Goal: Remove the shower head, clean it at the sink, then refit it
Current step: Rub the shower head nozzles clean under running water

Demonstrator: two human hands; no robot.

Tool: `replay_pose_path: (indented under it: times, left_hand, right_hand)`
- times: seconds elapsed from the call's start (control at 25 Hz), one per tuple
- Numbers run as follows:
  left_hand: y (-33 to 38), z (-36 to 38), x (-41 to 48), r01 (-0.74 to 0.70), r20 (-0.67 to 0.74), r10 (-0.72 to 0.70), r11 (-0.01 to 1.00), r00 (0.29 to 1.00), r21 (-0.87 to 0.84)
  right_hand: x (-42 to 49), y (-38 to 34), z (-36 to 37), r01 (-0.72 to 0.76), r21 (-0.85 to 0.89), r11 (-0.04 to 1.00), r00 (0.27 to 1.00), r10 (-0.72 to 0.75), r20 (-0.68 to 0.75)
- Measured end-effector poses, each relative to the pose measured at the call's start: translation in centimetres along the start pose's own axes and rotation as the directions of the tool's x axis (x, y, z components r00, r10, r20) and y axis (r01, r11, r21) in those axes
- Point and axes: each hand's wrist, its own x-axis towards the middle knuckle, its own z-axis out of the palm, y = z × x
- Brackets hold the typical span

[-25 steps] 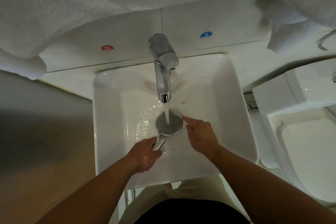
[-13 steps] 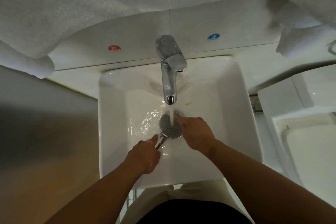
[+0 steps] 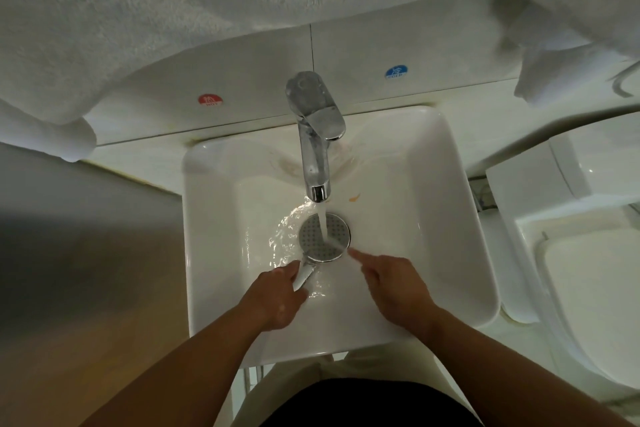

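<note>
The chrome shower head (image 3: 317, 236) lies face up in the white sink (image 3: 446, 218), its grey nozzle disc right under the running stream from the chrome tap (image 3: 315, 135). My left hand (image 3: 277, 298) is shut on the shower head's handle at the lower left of the disc. My right hand (image 3: 391, 284) hovers just right of the disc, index finger stretched out with its tip at the disc's lower right rim; it holds nothing. Water spreads in ripples over the basin floor left of the head.
White towels (image 3: 173, 28) hang overhead across the top of the view. A red hot sticker (image 3: 210, 100) and a blue cold sticker (image 3: 396, 72) sit on the wall tiles behind the tap. A white toilet (image 3: 588, 288) stands to the right; a grey panel (image 3: 69, 236) to the left.
My right hand has slid off the nozzle disc toward me and to the right, leaving only the fingertip at its rim. The left hand keeps hold of the handle.
</note>
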Motion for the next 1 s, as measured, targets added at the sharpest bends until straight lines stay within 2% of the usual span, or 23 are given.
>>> replay_pose_path:
  times: [0.12,0.2,0.32,0.44,0.52,0.56,0.64,0.68,0.76,0.8,0.84,0.92,0.96,1.0]
  left_hand:
    - [-0.1,-0.1,0.0,-0.002,0.002,0.002,1.0,1.0,0.0]
    - [0.0,0.0,-0.1,-0.007,-0.006,0.007,1.0,1.0,-0.001]
    - [-0.2,0.1,-0.3,-0.013,-0.01,0.013,1.0,1.0,-0.01]
    - [-0.8,0.3,-0.4,-0.015,-0.003,0.015,0.998,1.0,0.054]
    - [-0.9,0.3,-0.3,-0.019,-0.014,0.02,0.998,1.0,0.06]
    - [-0.9,0.3,-0.2,-0.023,-0.018,0.024,0.998,1.0,0.064]
    - [-0.8,0.4,-0.2,-0.02,-0.017,0.021,0.997,1.0,0.075]
    - [-0.7,0.5,-0.2,-0.014,-0.02,0.015,0.998,1.0,0.065]
    - [-0.7,0.6,-0.2,0.003,-0.032,-0.002,0.999,1.0,0.039]
    - [-0.8,0.7,-0.1,0.013,-0.032,-0.012,0.999,0.999,0.031]
    - [-0.9,0.7,-0.1,0.017,-0.024,-0.017,0.999,1.0,0.033]
    - [-0.8,0.9,-0.1,0.029,-0.024,-0.028,0.999,0.999,0.031]
    - [-0.6,0.9,-0.2,0.032,-0.028,-0.032,0.999,0.999,0.021]
    - [-0.5,0.9,-0.3,0.031,-0.033,-0.03,0.999,0.999,0.015]
  right_hand:
    - [-0.1,1.4,-0.6,0.032,0.015,0.999,0.999,-0.032,-0.025]
    - [0.3,2.6,-0.9,-0.02,0.039,0.999,0.995,0.024,-0.097]
    - [-0.3,2.7,-0.7,-0.079,-0.028,0.997,0.996,0.08,0.028]
    - [0.4,2.2,-0.9,-0.119,0.092,0.989,0.983,0.131,-0.132]
    - [1.6,1.0,-0.8,-0.055,0.109,0.993,0.99,0.068,-0.12]
    - [2.4,0.6,-0.7,-0.054,0.095,0.994,0.994,0.063,-0.093]
    - [3.7,-0.1,-0.7,-0.081,0.099,0.992,0.987,0.094,-0.133]
    - [4.0,-0.2,-0.7,-0.064,0.078,0.995,0.991,0.072,-0.109]
    - [3.3,-0.2,-0.7,0.074,-0.006,0.997,0.994,-0.074,0.08]
    - [3.0,0.1,-1.2,0.093,-0.031,0.995,0.988,-0.089,0.126]
    - [3.2,0.9,-2.0,0.03,-0.02,0.999,0.996,-0.028,0.082]
    - [3.9,3.1,-3.8,-0.149,-0.027,0.988,0.978,0.143,-0.153]
    - [4.2,3.8,-4.6,-0.197,-0.056,0.979,0.959,0.18,-0.22]
    - [4.5,4.4,-5.3,-0.223,-0.074,0.972,0.953,0.201,-0.229]
